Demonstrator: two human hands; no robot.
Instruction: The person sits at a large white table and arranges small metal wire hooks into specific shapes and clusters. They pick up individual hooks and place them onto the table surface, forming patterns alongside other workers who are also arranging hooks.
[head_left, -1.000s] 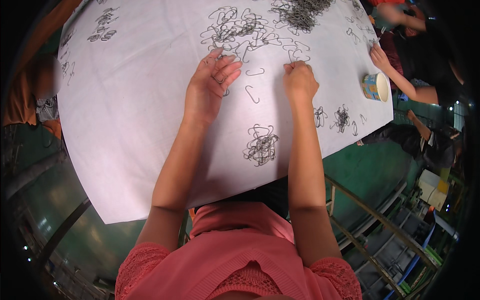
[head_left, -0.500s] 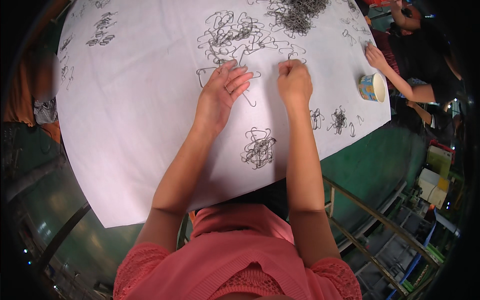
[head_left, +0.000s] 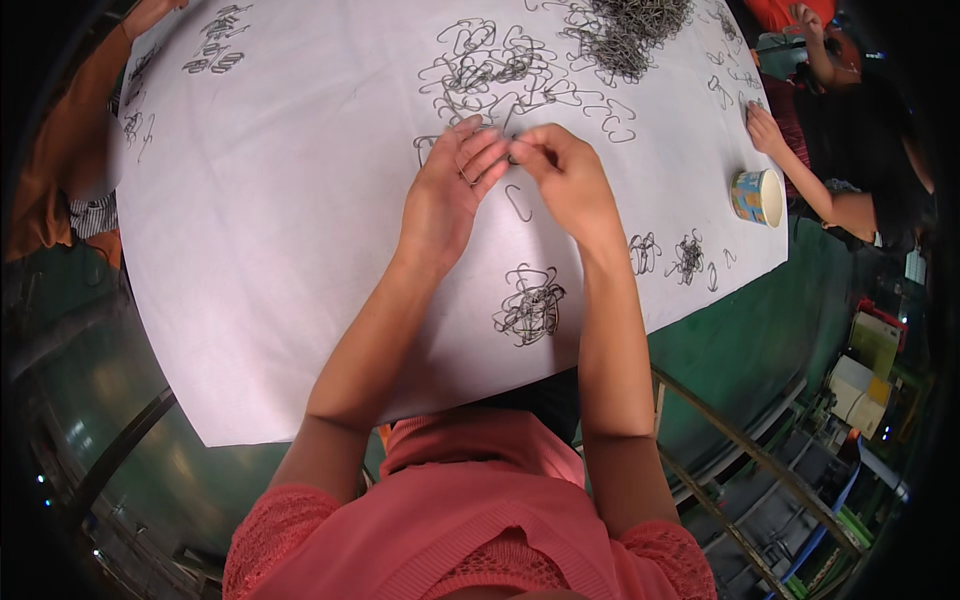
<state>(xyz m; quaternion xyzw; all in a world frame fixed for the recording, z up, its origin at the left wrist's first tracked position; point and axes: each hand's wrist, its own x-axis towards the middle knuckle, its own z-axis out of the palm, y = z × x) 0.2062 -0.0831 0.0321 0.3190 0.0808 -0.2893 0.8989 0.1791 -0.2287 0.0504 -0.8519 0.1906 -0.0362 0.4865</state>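
My left hand [head_left: 445, 200] hovers over the white table with its palm turned inward and its fingers stretched out. Close beside its fingertips, my right hand [head_left: 572, 182] pinches thumb and forefinger on a thin wire hook, mostly hidden by the fingers. A single bent wire hook [head_left: 518, 204] lies on the table just below the two hands. Beyond my fingers spreads a loose heap of grey wire hooks [head_left: 500, 72]. Nearer to me, between my forearms, sits a small tangled bunch of hooks [head_left: 530, 308].
A dense pile of hooks [head_left: 632, 38] lies at the back. Small bunches [head_left: 689, 257] rest right of my right forearm. A paper cup [head_left: 757, 198] stands near the right edge. Co-workers' hands [head_left: 766, 130] are at the right and far left; more hooks [head_left: 213, 45] lie far left.
My right hand has moved left, its fingertips now close to those of my left hand. My left hand stays spread. The whole view has shifted slightly.
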